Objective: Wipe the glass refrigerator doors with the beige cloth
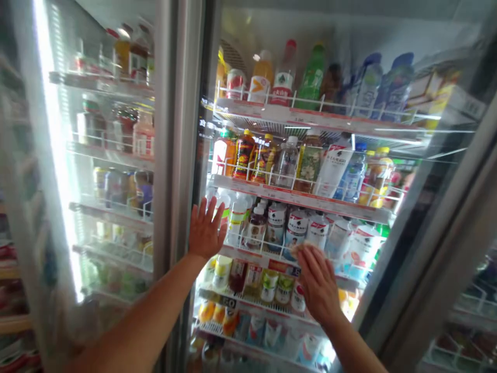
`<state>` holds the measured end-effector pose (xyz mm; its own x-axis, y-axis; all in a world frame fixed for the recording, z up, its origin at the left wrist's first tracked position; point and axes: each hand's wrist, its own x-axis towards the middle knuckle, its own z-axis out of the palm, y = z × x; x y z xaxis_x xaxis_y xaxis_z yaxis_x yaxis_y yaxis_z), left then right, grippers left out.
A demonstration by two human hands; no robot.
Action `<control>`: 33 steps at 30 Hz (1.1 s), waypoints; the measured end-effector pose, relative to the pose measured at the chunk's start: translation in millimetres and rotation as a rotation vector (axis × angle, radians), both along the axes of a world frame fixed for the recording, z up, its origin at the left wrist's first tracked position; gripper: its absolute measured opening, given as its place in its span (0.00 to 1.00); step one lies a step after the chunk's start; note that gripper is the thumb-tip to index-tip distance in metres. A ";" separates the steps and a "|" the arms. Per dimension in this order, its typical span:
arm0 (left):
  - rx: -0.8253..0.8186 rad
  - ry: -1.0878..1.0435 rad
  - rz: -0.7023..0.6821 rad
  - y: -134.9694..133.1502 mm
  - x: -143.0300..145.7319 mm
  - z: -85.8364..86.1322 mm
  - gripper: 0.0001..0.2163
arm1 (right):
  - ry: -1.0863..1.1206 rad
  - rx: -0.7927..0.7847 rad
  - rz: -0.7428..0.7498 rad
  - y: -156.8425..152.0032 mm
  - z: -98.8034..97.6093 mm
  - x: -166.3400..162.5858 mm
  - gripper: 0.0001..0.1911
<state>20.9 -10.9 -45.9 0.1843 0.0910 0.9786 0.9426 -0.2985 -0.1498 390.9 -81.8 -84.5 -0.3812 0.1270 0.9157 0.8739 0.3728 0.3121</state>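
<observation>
My left hand (205, 229) lies with its fingers spread against the left edge of a glass cooler door (295, 26), close to the metal frame. Lower and to the right, my right hand (317, 280) is flat against the same glass, fingers together. A pale edge of what looks like a cloth (298, 249) shows at its fingertips; most of it is hidden under the hand. Behind the glass, near that hand, stand white-labelled bottles (297, 225) on a wire-fronted shelf.
A second cooler door (112, 124) with a bright light strip (50, 129) is on the left, past a metal upright (180, 129). Shelves behind the glass carry bottles, including a green bottle (313, 75), and orange fruit (207, 311). A thick door frame (430, 228) slants along the right.
</observation>
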 end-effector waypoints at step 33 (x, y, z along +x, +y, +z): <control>-0.014 -0.018 -0.008 -4.5 5.5 1.5 0.33 | 0.302 0.113 0.062 9.5 45.9 -32.8 0.35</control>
